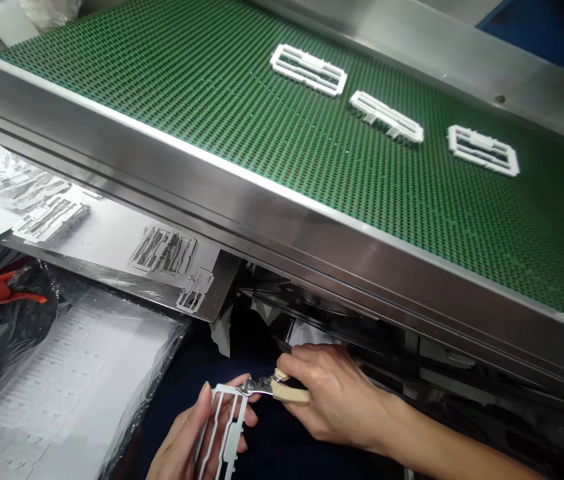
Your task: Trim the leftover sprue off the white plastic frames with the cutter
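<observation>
White plastic frame (226, 427), a flat moulded piece of thin parallel bars joined by cross ribs, stands nearly upright in the left hand (197, 437), low in the view and below the conveyor's steel edge. That hand comes up from beneath, palm turned toward the camera, thumb on one side bar and fingers curled behind the other, grasping the frame. Cutters (269, 387) with small metal blades and cream-coloured handles meet the frame's top corner; the right hand (335, 400) reaches in from the right, fingers wrapped tight round the handles, wrist bent slightly down. Whether the blades have actually closed on the plastic is hard to judge at this size. Above both hands runs a green belt (242, 113) of fine perforated mesh, edged by a brushed steel rail (172, 180). Three similar white frames (389, 117) lie flat on it, well above the right hand. Left of the left hand sits a clear film-wrapped tray (69, 393).
</observation>
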Demonstrator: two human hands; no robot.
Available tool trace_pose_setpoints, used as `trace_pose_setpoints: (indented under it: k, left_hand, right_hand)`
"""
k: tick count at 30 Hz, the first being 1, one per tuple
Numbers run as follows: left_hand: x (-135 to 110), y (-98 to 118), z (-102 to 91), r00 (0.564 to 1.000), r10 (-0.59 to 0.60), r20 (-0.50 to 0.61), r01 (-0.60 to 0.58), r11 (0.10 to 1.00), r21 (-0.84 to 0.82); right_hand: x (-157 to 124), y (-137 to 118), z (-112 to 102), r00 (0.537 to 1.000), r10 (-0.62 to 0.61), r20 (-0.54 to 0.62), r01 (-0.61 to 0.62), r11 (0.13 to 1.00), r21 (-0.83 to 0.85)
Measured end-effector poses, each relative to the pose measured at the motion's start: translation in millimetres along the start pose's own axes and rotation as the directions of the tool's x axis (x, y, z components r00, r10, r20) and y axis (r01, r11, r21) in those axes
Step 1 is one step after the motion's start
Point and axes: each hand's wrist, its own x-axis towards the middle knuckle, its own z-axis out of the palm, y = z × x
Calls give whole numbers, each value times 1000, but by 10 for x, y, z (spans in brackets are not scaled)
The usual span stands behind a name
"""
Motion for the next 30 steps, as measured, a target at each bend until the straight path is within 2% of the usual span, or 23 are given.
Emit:
trace_pose_setpoints:
  k: [4, 8, 10, 14, 18, 21, 24, 27, 30]
  left_hand:
    - [63, -28, -39, 993, -31, 118, 42, 995, -92]
    - [39, 14, -2, 984, 26, 176, 11, 978, -208]
    - [-27, 71, 61, 991, 19, 134, 11, 976, -217]
    - [-164, 182, 215, 998, -15, -55, 3, 975, -222]
    - [-161, 193, 264, 986, 52, -159, -91, 965, -248]
    - [-73, 139, 193, 977, 128, -171, -173, 944, -282]
    - [16, 70, 102, 961, 251, -115, -274, 919, -283]
    - [61, 26, 63, 933, 351, -79, -359, 904, -232]
    - [82, 50, 54, 913, 395, -97, -407, 892, -199]
  right_hand:
    - [28, -24, 11, 987, 162, 19, -162, 965, 204]
    - [37, -50, 32, 980, 198, -36, -182, 947, 264]
    - [40, -55, 38, 974, 221, -51, -200, 941, 272]
    - [31, -82, 59, 965, 254, -59, -228, 932, 283]
    - [-16, -180, 100, 964, 264, -20, -242, 910, 336]
    - [-49, -298, 134, 955, 292, 47, -287, 877, 385]
    - [-61, -409, 188, 948, 307, 88, -315, 856, 410]
    - [-59, -461, 274, 957, 275, 87, -287, 871, 399]
    - [-43, -442, 351, 967, 251, 54, -252, 885, 392]
